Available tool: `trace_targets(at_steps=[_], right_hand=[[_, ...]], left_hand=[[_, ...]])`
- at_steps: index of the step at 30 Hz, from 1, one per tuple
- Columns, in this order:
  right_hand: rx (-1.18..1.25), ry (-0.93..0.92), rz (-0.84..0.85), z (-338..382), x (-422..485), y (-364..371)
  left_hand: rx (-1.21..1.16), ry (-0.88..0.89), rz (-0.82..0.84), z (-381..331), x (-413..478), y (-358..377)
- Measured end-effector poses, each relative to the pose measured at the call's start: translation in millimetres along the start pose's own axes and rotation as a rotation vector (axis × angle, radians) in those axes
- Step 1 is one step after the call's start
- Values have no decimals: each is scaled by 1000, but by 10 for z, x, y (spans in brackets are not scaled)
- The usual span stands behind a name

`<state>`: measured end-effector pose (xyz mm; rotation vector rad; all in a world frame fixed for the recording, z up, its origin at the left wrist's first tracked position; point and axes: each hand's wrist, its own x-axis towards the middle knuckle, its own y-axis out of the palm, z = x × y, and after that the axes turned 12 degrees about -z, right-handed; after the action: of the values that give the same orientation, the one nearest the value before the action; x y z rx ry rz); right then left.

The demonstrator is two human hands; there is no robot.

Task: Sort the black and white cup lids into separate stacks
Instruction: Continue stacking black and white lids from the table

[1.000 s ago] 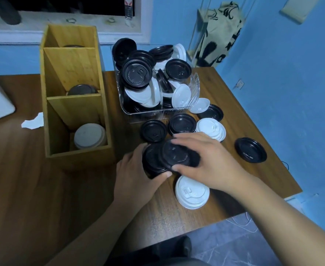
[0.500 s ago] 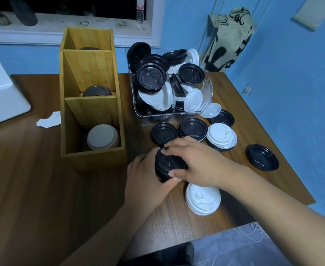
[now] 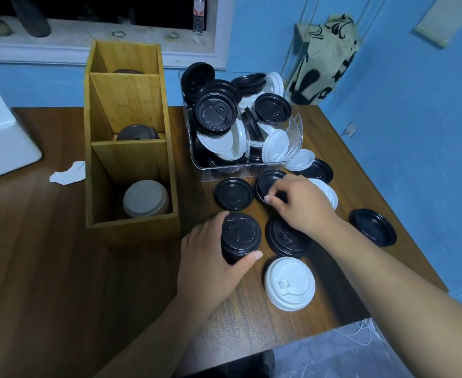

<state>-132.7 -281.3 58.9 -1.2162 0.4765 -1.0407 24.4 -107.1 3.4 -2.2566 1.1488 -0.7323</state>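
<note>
Head view: a dark wooden desk (image 3: 47, 268) stands against blue walls (image 3: 415, 132) and carries a clear bin (image 3: 224, 170) of mixed lids. The left hand (image 3: 210, 266) grips the black stack (image 3: 241, 233) beside the white stack (image 3: 289, 283). The right hand (image 3: 303, 203) pinches a loose black lid (image 3: 268, 181) just below the bin.

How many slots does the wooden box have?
3 in the wooden box: the near one holds pale lids, the middle one dark lids, the far one a barely visible dark lid.

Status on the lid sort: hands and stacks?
Left hand grips black stack. Right hand pinches loose black lid near clear bin. White stack sits apart; nothing in the way.
</note>
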Motion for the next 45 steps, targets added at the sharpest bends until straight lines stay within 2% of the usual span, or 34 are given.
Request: trace_targets(at_steps=[6,10,13,16,19,23,24,26,28,31,35,37,40,42,45], right_hand=[[484,297,-232,18,-250,-271],[958,628,-346,-87,-794,-419],[1196,879,-369,-209,-1178,-438],[1234,1095,-382,-335,-1402,-360],[1026,1178,-316,-408,-1516,-332],[631,1050,-118,-468,-1540,-479],[488,968,-78,-499,-1542,-502],[224,730,-107,-586,-1534,-523],[105,464,-136,-640,-1498,-518],[89,256,14,-676,-1362,-497],[23,181,123,-695,-1233,-423],[36,229,62,-663,-1194,-465],[80,286,-161,-516,-1129,-514],[153,240,-246,-266,-1041,-497],[234,62,-226,203,-891,-333]], left_hand=[[-4,-2,13,6,-3,-8],[-3,-2,19,-2,-4,-5],[11,-4,12,-12,0,3],[14,-14,7,-15,-3,12],[22,-15,1,-23,-4,19],[29,-20,3,-35,-6,12],[27,-20,4,-39,-6,8],[25,-19,4,-46,-2,6],[27,-23,6,-48,-3,7],[25,-18,2,-38,-5,14],[15,-28,0,-32,-2,16],[3,-36,-5,-38,4,12],[-2,-50,5,-54,15,1],[-5,-61,10,-58,20,-5],[10,-41,6,-68,30,-7]])
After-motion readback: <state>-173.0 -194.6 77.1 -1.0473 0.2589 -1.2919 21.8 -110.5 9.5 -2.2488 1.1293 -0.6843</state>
